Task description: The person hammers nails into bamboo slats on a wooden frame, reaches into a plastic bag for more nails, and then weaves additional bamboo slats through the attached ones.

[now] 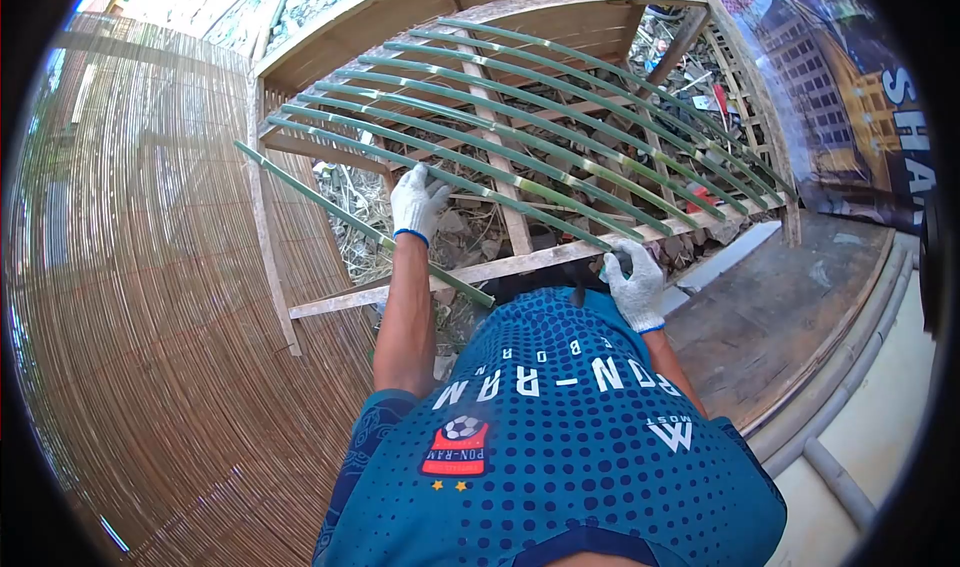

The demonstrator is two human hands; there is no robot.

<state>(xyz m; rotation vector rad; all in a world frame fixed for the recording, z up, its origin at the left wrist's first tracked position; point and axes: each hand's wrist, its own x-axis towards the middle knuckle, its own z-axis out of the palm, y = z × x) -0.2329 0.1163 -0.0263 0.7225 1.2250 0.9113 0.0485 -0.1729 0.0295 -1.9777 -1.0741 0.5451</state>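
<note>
Green bamboo strips (560,152) lie side by side across a wooden frame (470,269), resting on its slats. My left hand (415,204), in a white knit glove with a blue cuff, has its fingertips on the nearest strip of the row (485,195), left of its middle. At that strip's near right end, my right hand (636,285), gloved the same way, is closed with thumb and fingers around the tip. Another bamboo strip (325,197) lies apart from the row and passes under my left forearm, its near end sticking out past the frame's edge.
A woven bamboo screen (150,297) stands along the left. A printed banner (840,97) hangs at the right, above a brown board (790,297) and bamboo poles (840,482). Rubble and dry litter (465,227) show beneath the frame.
</note>
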